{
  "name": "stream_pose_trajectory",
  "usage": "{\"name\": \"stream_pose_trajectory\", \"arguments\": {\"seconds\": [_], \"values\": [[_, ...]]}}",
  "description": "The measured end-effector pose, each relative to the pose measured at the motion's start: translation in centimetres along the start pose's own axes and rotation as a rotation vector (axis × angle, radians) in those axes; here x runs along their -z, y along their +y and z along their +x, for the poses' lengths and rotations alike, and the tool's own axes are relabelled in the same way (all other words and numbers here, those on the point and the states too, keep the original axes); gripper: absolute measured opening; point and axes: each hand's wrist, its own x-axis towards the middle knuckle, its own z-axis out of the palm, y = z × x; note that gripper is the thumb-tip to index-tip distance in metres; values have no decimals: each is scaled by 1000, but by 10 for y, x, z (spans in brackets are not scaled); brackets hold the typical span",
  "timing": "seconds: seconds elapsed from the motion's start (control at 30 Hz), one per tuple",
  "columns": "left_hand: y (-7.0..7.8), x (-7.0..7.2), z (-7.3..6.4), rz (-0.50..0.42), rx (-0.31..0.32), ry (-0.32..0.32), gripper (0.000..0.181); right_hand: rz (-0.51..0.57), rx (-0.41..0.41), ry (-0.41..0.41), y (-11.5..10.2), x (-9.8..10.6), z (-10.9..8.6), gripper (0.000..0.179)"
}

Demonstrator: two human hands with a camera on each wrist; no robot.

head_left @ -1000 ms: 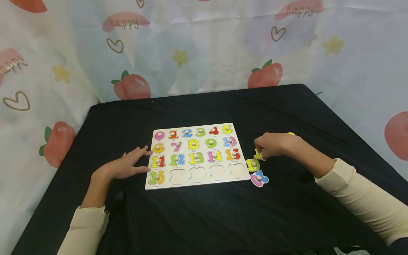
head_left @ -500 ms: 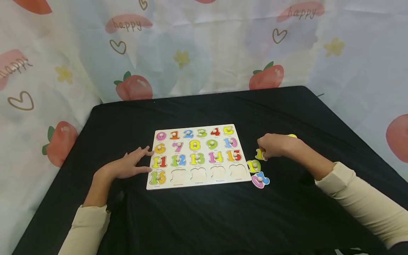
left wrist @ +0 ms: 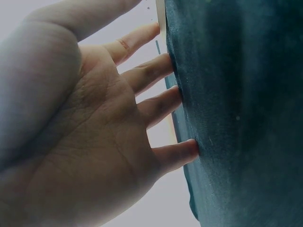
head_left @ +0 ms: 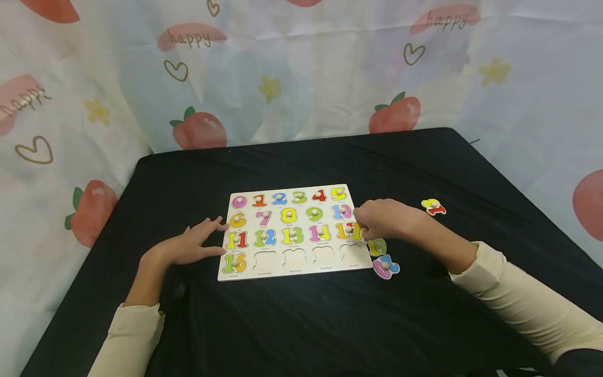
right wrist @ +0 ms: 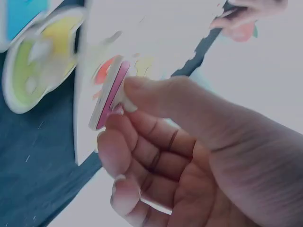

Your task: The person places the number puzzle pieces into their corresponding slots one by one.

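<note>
The pale wooden number puzzle board [head_left: 250, 247] lies on the black cloth, with knobbed number pieces filling its upper three rows and a 16 at bottom left. My left hand [head_left: 190, 243] has its fingers spread along the board's left edge. At the right edge, my right hand [head_left: 388, 217] pinches a number puzzle piece [right wrist: 113, 94] by its knob between thumb and fingers. The piece is tilted over the board, its pink side showing in the right wrist view. A yellow part of it covers the 15 in the head view.
Beside the board's right edge lie a yellow-green piece [head_left: 377, 247] and a pink-blue piece [head_left: 386, 267]. A yellow-red piece [head_left: 433, 207] lies farther right. Several cut-out recesses [head_left: 294, 256] show in the bottom row. A printed curtain [head_left: 301, 78] hangs behind the table.
My right hand has lifted the number puzzle piece from the cloth and carried it left to the board, uncovering the yellow-red piece. The left hand stays at the board's edge.
</note>
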Motion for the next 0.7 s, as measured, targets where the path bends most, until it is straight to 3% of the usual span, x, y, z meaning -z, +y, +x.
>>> {"name": "stream_pose_trajectory", "arguments": {"seconds": [0.23, 0.7], "values": [[2, 1, 1, -8, -3, 3, 74, 67, 106, -23, -19, -2, 8, 16], [2, 0, 0, 3, 13, -5, 74, 69, 246, 8, -50, -9, 32, 14]]}}
